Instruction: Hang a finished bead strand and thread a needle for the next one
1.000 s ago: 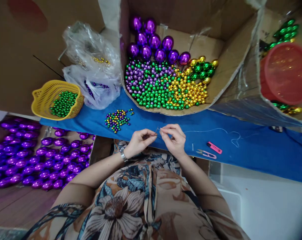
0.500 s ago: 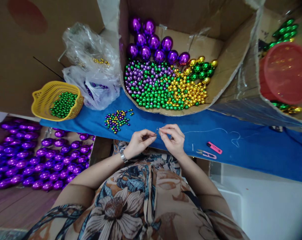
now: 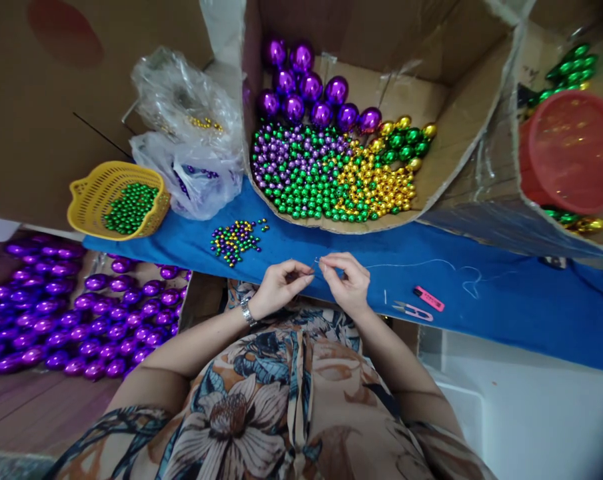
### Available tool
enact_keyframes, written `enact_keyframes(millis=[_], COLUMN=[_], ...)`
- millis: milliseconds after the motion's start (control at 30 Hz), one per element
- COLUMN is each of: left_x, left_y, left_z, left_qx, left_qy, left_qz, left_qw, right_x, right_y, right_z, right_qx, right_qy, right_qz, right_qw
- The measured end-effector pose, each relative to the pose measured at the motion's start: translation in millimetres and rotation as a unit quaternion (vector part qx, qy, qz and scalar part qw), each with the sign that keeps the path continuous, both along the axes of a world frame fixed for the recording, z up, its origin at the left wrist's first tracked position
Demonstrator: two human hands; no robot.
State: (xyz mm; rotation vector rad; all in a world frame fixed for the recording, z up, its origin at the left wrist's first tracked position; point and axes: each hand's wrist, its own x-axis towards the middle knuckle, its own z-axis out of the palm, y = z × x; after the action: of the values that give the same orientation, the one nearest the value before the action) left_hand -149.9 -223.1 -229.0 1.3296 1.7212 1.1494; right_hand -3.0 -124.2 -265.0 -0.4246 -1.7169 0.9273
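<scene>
Over the front edge of the blue cloth [image 3: 506,300], my left hand [image 3: 280,287] pinches a thin needle [image 3: 314,264] between thumb and forefinger. My right hand [image 3: 348,283] meets it fingertip to fingertip and pinches the end of a white thread [image 3: 421,263]. That thread trails off to the right across the cloth in loose loops. A small heap of mixed purple, green and gold beads [image 3: 235,239] lies on the cloth just beyond my left hand.
An open cardboard box [image 3: 446,140] holds purple, green and gold beads. A yellow basket [image 3: 88,200] of green beads and plastic bags [image 3: 186,147] sit at left. A pink lighter [image 3: 429,299] and thread snips [image 3: 412,310] lie right. Purple beads [image 3: 56,313] fill a lower box; a red tub [image 3: 571,150] stands right.
Both hands stay pinched together at the needle and thread with only slight finger shifts. The view has drifted a little.
</scene>
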Motion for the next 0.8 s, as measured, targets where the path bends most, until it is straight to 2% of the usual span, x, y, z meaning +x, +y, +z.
enact_keyframes(millis=[267, 800], left_x=[1.9, 5.0], left_y=[1.0, 1.5], left_z=[-3.1, 2.9], left_qx=[-0.005, -0.003], left_qy=[-0.028, -0.040], left_qz=[0.006, -0.007], left_qw=[1.000, 0.999], right_x=[-0.3, -1.9], right_y=[-4.2, -5.7], right_z=[-1.2, 3.6], right_qx=[-0.047, -0.033], right_qy=[0.002, 0.021], right_qz=[-0.005, -0.002], right_qw=[0.999, 0.999])
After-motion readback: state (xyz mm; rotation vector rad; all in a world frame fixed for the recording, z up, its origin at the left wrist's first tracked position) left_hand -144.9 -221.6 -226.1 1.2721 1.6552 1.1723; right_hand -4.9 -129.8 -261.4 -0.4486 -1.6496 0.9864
